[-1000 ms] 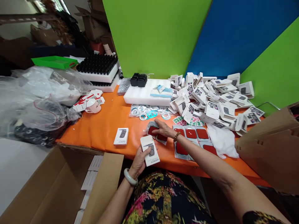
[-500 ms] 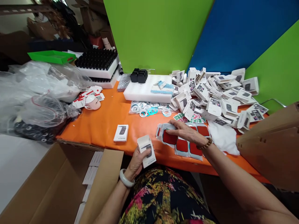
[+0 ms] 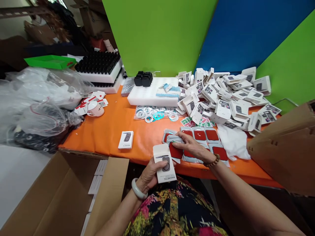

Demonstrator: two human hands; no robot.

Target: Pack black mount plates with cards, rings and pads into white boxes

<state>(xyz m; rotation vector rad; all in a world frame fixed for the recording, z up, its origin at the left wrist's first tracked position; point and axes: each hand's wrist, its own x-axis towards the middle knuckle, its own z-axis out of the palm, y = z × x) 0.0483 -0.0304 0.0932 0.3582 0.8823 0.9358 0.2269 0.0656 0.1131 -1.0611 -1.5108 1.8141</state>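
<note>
L hand (image 3: 150, 175) is shut round a white box (image 3: 164, 163), held over the table (image 3: 108, 131) edge. It's higher & more to the right than 0.5 s ago. R hand (image 3: 194, 149) pinches a red pad (image 3: 175, 150), now pulled in right next to the box. Other pads (image 3: 199, 134) lie behind. A 2nd box (image 3: 126, 139) sits apart, on the left.

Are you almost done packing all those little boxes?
Not nearly. Done: white boxes stand stacked in the carton, and one shut box lies on the table. In hand: the left hand holds an open box while the right hand pinches a red pad beside it. Left: more pads and a big pile of open boxes.
</note>
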